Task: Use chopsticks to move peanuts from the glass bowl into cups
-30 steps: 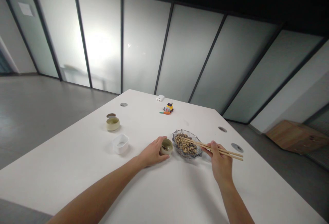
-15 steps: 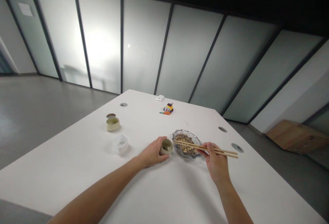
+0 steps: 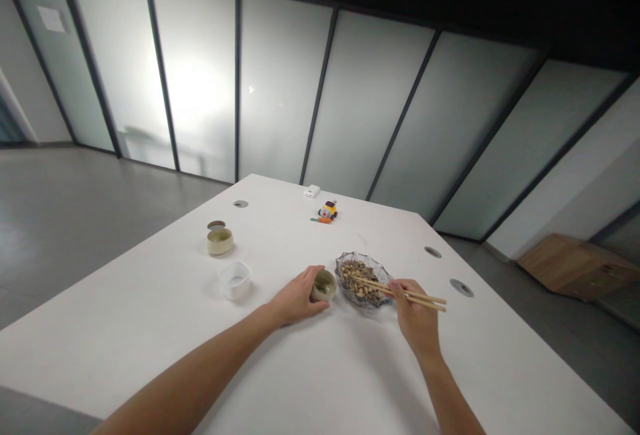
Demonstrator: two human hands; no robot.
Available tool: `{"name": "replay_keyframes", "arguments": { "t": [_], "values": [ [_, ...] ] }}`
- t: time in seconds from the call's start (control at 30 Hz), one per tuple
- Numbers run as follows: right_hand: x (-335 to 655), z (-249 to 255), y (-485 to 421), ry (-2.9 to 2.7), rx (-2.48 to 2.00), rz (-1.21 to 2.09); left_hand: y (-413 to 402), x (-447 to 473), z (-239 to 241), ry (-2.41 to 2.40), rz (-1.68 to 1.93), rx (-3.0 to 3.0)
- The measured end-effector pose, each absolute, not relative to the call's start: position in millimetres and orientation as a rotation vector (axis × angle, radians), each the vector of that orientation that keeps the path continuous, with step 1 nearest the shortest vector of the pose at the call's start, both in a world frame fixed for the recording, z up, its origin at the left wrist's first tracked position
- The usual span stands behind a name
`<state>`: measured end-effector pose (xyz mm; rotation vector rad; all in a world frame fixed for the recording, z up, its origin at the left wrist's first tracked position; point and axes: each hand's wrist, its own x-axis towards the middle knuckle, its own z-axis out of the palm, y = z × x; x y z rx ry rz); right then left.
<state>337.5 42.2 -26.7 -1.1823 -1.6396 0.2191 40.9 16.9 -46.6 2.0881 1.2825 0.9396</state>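
My left hand (image 3: 296, 298) curls round the near side of a small olive cup (image 3: 325, 284) standing on the white table (image 3: 150, 315). Just right of the cup sits a glass dish (image 3: 380, 302) heaped with mixed nuts and seeds (image 3: 361, 276). My right hand (image 3: 416, 318) is closed on a pair of wooden chopsticks (image 3: 400, 290). Their tips reach left into the heap in the dish.
A small white plastic tub (image 3: 235, 278) lies left of my left hand. Farther back stand an olive cup (image 3: 220, 240) with a lid (image 3: 216, 225) beside it, a small colourful toy (image 3: 327, 210) and a white block (image 3: 311, 190). Round cable holes (image 3: 461, 287) dot the table's right side.
My right hand has moved left and a little down, bringing the chopstick tips lower into the heap. My left hand has stayed on the cup.
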Motion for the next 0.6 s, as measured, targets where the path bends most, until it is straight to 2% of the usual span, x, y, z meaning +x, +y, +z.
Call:
{"name": "replay_keyframes", "arguments": {
  "t": [0.6],
  "values": [
    [334.9, -21.1, 38.5, -1.666, -1.169, 0.091, 19.3, 39.7, -51.8, 1.293, 0.937, 2.095]
  ]
}}
